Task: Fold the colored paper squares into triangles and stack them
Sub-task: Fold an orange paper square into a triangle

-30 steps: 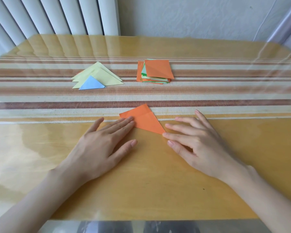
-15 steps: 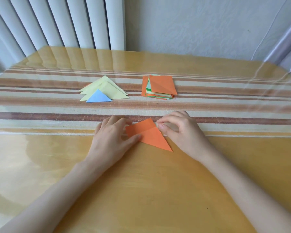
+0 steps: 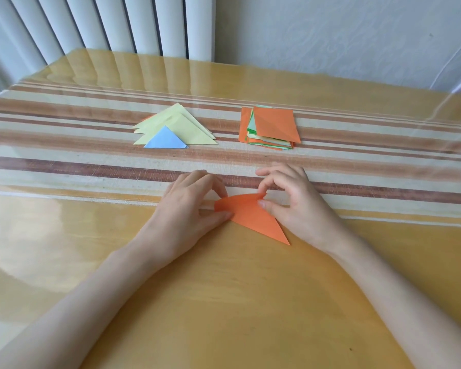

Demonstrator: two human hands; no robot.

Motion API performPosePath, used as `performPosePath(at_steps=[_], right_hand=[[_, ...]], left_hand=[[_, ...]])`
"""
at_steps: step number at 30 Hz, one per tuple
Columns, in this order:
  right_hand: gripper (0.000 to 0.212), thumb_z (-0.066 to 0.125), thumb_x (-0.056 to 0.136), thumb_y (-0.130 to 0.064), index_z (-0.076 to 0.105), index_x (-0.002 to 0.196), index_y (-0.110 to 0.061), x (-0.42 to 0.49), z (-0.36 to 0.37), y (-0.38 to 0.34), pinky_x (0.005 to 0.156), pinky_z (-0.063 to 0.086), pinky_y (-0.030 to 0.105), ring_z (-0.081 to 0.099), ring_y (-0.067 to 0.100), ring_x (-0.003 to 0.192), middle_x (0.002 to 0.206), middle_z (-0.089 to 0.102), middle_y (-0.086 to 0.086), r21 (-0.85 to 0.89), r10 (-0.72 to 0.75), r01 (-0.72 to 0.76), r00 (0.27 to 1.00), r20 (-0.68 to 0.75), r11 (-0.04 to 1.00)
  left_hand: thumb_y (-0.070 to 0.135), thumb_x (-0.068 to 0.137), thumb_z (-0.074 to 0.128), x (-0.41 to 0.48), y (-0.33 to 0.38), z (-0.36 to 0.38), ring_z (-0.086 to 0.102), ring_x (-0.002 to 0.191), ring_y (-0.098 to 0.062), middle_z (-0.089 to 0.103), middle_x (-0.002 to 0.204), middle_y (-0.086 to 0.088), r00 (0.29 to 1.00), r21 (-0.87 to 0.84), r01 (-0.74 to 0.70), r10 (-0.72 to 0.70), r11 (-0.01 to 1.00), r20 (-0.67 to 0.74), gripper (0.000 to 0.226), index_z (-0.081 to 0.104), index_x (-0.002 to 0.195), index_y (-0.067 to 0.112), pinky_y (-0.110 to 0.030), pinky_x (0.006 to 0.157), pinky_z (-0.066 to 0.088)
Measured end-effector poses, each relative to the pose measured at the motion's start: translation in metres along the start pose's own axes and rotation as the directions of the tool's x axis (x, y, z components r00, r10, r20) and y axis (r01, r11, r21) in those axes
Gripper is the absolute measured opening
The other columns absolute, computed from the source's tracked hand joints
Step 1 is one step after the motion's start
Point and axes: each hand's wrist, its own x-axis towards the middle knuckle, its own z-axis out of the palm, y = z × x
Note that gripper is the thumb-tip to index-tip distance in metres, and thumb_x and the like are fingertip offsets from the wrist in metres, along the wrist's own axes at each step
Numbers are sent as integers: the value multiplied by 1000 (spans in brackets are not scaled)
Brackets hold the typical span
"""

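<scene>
Across the far side of the wooden table [image 3: 224, 302] runs a striped cloth runner [image 3: 91, 161] under a glossy clear cover, with a white ribbed radiator [image 3: 117, 22] against the wall behind. On the runner, to the left, lies a pile of folded triangles [image 3: 181, 123], pale yellow ones fanned out with a small blue triangle [image 3: 165, 138] on top at the near edge. To its right, apart from it, sits the stack of paper squares [image 3: 273, 123], an orange sheet uppermost, green and yellow edges showing beneath.

Nearer, at the runner's near edge, lies the orange paper triangle [image 3: 253, 219], its long point aimed toward the person and its far edge bowed up. The left hand [image 3: 186, 217] has curled fingers and pinches the paper's left corner, thumb on top. The right hand [image 3: 298, 209] pinches the raised far corner between thumb and forefinger, the other fingers arched above the runner. Both forearms rest low over the table.
</scene>
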Motion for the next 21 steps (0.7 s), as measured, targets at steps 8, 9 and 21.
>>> performPosePath(at_steps=[8,9,21], right_hand=[[31,43,88,-16,74,90,-15,-17,-2,9,108,31,32,40,23,125,115,64,2,-230,-214,205,977,-14,951],[37,39,87,-13,75,90,-14,-18,-4,7,106,35,40,41,25,123,114,65,3,-263,-234,221,972,-19,939],[62,31,73,-1,69,117,-22,-24,21,-31,68,33,37,47,27,78,83,51,3,-627,-269,213,963,6,749]], left_hand=[[26,84,37,-19,-1,0,54,110,-19,64,114,5,984,246,-177,171,953,45,38,70,104,21,-31,97,37],[23,82,34,-22,0,-1,54,112,-19,64,117,4,985,259,-175,166,950,54,44,70,108,21,-31,98,37],[24,83,36,-39,14,0,63,94,-24,63,110,-1,991,446,-128,129,886,29,46,69,114,25,-34,78,50]])
